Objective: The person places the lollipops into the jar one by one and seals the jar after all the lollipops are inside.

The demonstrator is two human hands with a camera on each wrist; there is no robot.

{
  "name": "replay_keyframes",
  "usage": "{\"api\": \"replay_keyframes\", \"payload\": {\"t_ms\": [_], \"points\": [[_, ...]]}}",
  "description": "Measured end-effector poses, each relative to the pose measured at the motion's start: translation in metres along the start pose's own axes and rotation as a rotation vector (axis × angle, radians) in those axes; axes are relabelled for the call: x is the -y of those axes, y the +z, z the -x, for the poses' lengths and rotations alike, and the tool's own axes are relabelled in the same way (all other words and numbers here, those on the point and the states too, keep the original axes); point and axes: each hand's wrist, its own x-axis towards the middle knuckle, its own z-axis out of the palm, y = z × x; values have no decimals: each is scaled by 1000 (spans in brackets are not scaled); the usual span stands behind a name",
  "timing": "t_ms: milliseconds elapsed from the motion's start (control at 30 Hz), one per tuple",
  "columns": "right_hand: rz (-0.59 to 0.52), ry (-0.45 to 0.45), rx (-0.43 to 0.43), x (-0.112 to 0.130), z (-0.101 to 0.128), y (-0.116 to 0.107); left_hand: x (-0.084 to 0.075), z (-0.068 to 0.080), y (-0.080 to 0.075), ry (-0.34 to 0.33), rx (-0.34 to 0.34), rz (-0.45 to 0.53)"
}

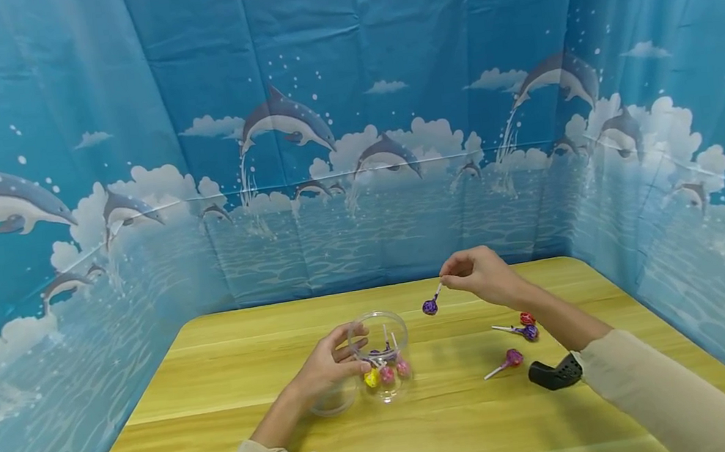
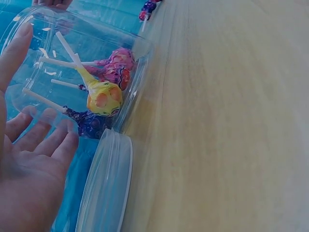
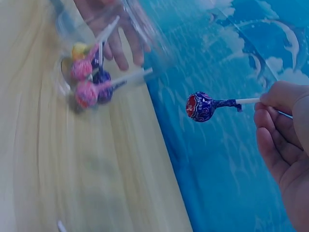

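My right hand (image 1: pixel 483 276) pinches the white stick of a purple-wrapped lollipop (image 1: pixel 430 307), which hangs candy end down above the table, right of a clear plastic jar (image 1: pixel 387 394). In the right wrist view this lollipop (image 3: pixel 199 107) has a red patch on its wrapper. My left hand (image 1: pixel 326 366) holds the jar from its left side, thumb and fingers around the wall. The jar stands upright without its lid. Inside it lie several lollipops, among them a yellow one (image 2: pixel 105 98), pink ones (image 3: pixel 87 93) and purple ones (image 2: pixel 91 123), most sticks pointing up.
A clear round lid (image 2: pixel 108 188) lies on the wooden table (image 1: pixel 220 388) beside the jar, partly beneath my left hand. To the right lie a pink-purple lollipop (image 1: pixel 513 357), a purple one (image 1: pixel 530 331) and a red one (image 1: pixel 528 317). A dolphin-print curtain (image 1: pixel 364 240) stands behind.
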Motion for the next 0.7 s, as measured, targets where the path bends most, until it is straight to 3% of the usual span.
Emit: {"api": "replay_keyframes", "payload": {"t_ms": [433, 700], "points": [[-67, -143, 103, 38, -25, 39, 4, -1, -2, -2, -6, -4], [-68, -190, 228, 42, -27, 61, 4, -1, -2, 7, 4, 9]]}}
